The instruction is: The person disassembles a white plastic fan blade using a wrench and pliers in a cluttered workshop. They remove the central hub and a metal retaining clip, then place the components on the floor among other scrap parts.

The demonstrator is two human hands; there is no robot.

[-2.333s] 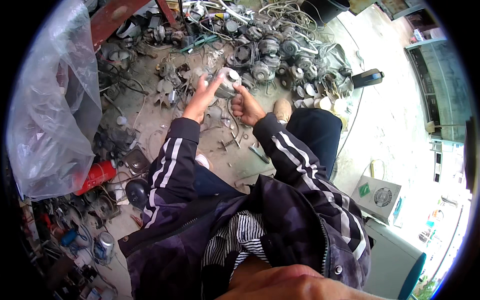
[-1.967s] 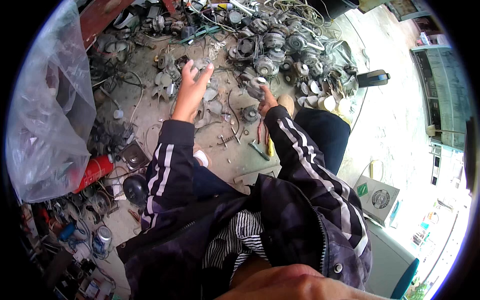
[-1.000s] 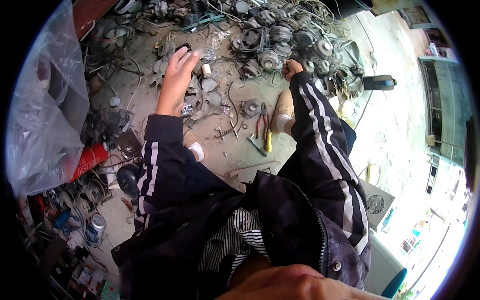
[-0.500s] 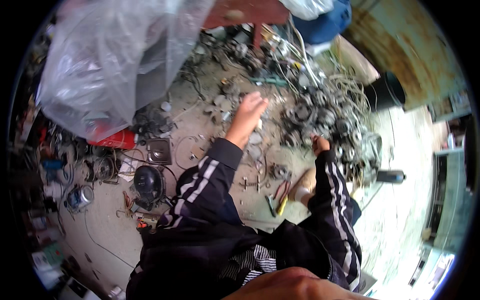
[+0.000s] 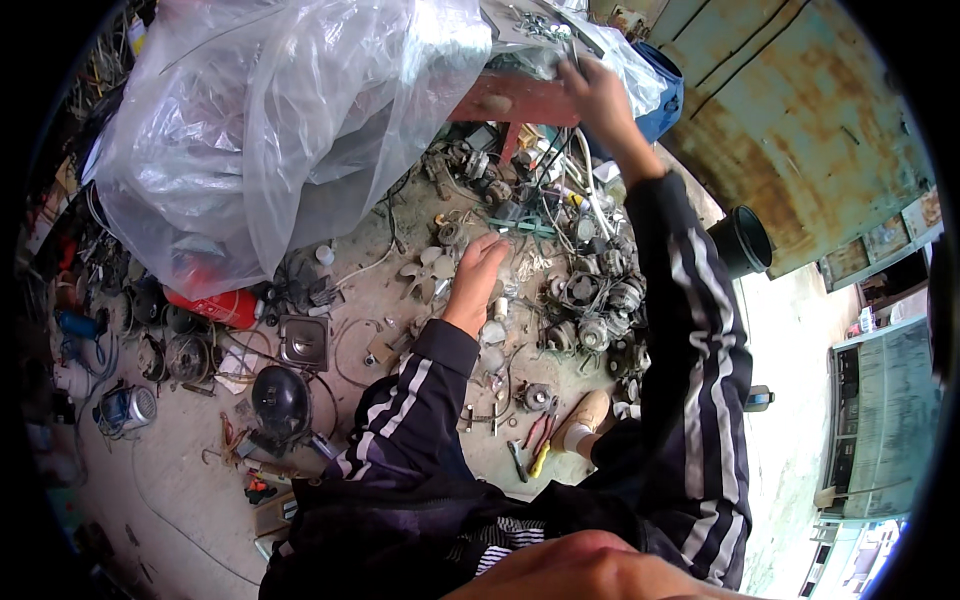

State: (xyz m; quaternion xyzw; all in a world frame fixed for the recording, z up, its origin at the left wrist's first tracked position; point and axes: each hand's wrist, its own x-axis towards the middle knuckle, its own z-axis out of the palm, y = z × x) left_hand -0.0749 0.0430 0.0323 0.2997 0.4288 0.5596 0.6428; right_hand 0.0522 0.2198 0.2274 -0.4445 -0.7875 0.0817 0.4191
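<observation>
My right hand [image 5: 602, 105] reaches out over the far edge of a red-sided table [image 5: 515, 98]. Its fingers are closed around a thin dark thing that I cannot make out, beside small metal pieces [image 5: 540, 26] on the tabletop. Lower and to the left, my left hand [image 5: 476, 285] hovers over the floor, loosely curved, thumb apart from the fingers, with nothing visible in it. Grey fan-like blades [image 5: 428, 266] lie left of it. Right of it is a heap of greasy motor parts [image 5: 597, 300]. Pliers with yellow handles [image 5: 541, 458] lie near my shoe.
Clear plastic sheeting [image 5: 290, 150] drapes over the far left, above a red cylinder [image 5: 222, 307]. A black rounded housing [image 5: 281, 402] and a square metal tray [image 5: 304, 341] stand on the left floor. At the right are a black bucket [image 5: 741, 243] and a rusty green panel [image 5: 800, 130].
My right hand has risen from the motor-part heap to the far table. My left hand's fingers are more curved than before. The view has shifted, showing more of the tabletop.
</observation>
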